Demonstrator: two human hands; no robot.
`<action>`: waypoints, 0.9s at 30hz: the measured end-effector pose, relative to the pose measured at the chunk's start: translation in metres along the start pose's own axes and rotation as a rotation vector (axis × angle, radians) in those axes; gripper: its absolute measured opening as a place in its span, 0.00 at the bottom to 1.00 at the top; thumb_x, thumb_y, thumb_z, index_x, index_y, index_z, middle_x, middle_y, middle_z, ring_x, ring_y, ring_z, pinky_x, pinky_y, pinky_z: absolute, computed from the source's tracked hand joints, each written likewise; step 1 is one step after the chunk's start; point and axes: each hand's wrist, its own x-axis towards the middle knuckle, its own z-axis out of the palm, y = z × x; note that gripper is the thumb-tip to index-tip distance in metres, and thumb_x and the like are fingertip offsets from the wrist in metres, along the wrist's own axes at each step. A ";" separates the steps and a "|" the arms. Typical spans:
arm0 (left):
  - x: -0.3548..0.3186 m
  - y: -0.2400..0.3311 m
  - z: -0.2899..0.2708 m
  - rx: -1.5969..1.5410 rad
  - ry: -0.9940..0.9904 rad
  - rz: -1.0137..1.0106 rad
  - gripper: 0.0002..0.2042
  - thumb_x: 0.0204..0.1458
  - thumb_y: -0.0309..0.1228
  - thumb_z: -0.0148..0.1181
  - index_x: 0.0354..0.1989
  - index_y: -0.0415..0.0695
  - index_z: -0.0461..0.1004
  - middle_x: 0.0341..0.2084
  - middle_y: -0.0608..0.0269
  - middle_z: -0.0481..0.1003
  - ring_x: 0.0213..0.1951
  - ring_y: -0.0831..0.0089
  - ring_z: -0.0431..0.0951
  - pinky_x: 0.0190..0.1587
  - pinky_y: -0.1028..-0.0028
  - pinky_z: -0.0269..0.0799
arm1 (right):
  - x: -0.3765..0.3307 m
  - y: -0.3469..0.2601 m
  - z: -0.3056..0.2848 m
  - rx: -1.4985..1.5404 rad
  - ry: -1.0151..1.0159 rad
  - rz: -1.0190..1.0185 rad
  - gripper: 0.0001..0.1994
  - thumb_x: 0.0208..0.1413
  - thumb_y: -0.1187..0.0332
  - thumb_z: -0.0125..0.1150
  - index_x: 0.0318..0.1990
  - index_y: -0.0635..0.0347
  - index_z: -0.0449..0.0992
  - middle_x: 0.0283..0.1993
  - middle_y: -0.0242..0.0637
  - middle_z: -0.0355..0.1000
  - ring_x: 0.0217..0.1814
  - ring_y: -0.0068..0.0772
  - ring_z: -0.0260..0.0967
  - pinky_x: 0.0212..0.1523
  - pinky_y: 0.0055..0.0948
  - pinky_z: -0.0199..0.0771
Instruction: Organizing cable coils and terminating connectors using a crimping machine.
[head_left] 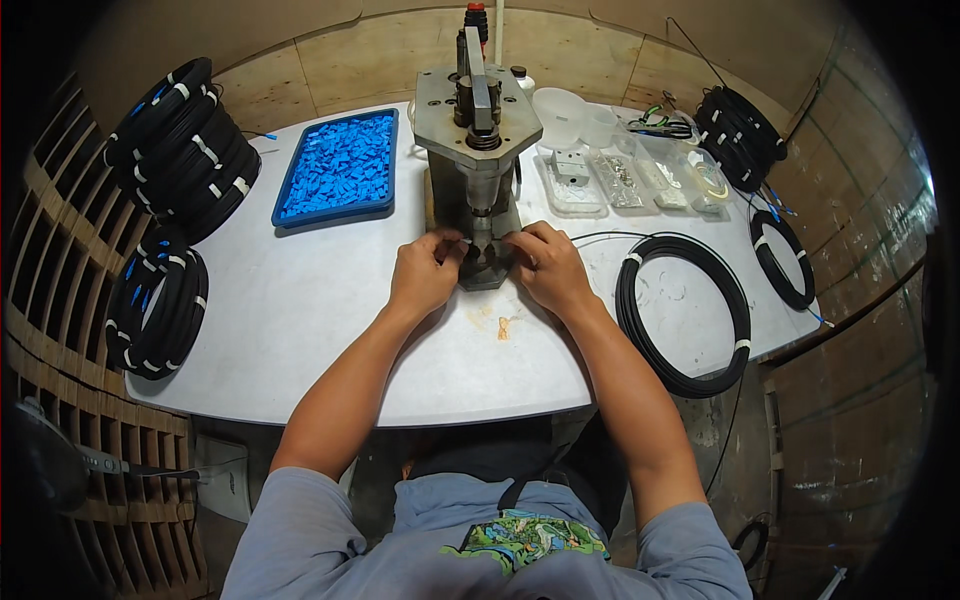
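A metal bench press [480, 150] stands upright in the middle of the table, its ram above a small base. At the left side of that base, my left hand [428, 270] is closed in a pinch; a tiny pale bit shows at its fingertips, too small to name. Opposite it, my right hand [552, 265] is closed with its fingertips against the base, on a thin black cable [610, 234]. This cable runs right from the hand to a large black cable coil [629, 318] lying at the table's right edge. What lies under the ram is partly hidden by my fingers.
On the left are a blue tray [282, 222] of small blue connector parts and stacked black cable coils [190, 165]. Clear plastic containers [575, 208] with small parts sit behind my right hand. More coils [740, 135] are at the far right. Orange scraps [504, 328] lie nearby.
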 end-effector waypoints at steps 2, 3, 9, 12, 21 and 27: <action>0.000 -0.001 0.000 0.011 -0.002 -0.002 0.11 0.57 0.30 0.63 0.43 0.36 0.81 0.25 0.55 0.82 0.29 0.72 0.82 0.35 0.72 0.75 | 0.000 0.000 0.000 0.004 0.002 0.000 0.15 0.42 0.77 0.67 0.41 0.53 0.81 0.37 0.37 0.75 0.37 0.44 0.74 0.41 0.39 0.73; 0.000 -0.001 0.000 -0.014 0.003 0.007 0.11 0.57 0.30 0.63 0.43 0.37 0.81 0.25 0.55 0.82 0.29 0.72 0.82 0.36 0.72 0.75 | 0.000 0.000 0.000 0.002 0.006 -0.004 0.15 0.43 0.77 0.67 0.41 0.53 0.81 0.37 0.37 0.75 0.37 0.44 0.74 0.41 0.39 0.73; 0.000 0.002 -0.002 -0.019 0.005 0.005 0.11 0.56 0.31 0.63 0.43 0.38 0.82 0.26 0.54 0.82 0.29 0.72 0.82 0.38 0.72 0.75 | 0.000 0.000 0.000 0.000 0.003 -0.001 0.15 0.43 0.76 0.67 0.41 0.53 0.81 0.38 0.36 0.75 0.38 0.43 0.74 0.41 0.38 0.72; -0.001 0.002 -0.002 -0.008 0.006 0.000 0.11 0.56 0.31 0.63 0.43 0.38 0.82 0.26 0.54 0.82 0.30 0.72 0.82 0.38 0.72 0.75 | -0.001 0.000 0.000 -0.006 -0.006 0.007 0.15 0.43 0.76 0.67 0.42 0.53 0.81 0.38 0.36 0.75 0.38 0.43 0.74 0.42 0.38 0.72; -0.001 0.004 -0.002 -0.023 0.001 -0.030 0.12 0.55 0.32 0.64 0.43 0.38 0.82 0.25 0.55 0.82 0.29 0.73 0.81 0.38 0.72 0.75 | -0.001 0.000 0.000 -0.002 -0.012 0.015 0.15 0.43 0.76 0.67 0.42 0.52 0.81 0.38 0.36 0.75 0.39 0.43 0.74 0.42 0.38 0.72; -0.001 0.005 -0.003 -0.021 0.002 -0.027 0.12 0.55 0.32 0.64 0.43 0.38 0.82 0.25 0.55 0.82 0.29 0.72 0.81 0.38 0.72 0.75 | 0.000 0.001 0.002 -0.004 0.017 0.001 0.14 0.44 0.75 0.67 0.42 0.53 0.80 0.38 0.37 0.75 0.38 0.44 0.74 0.42 0.39 0.72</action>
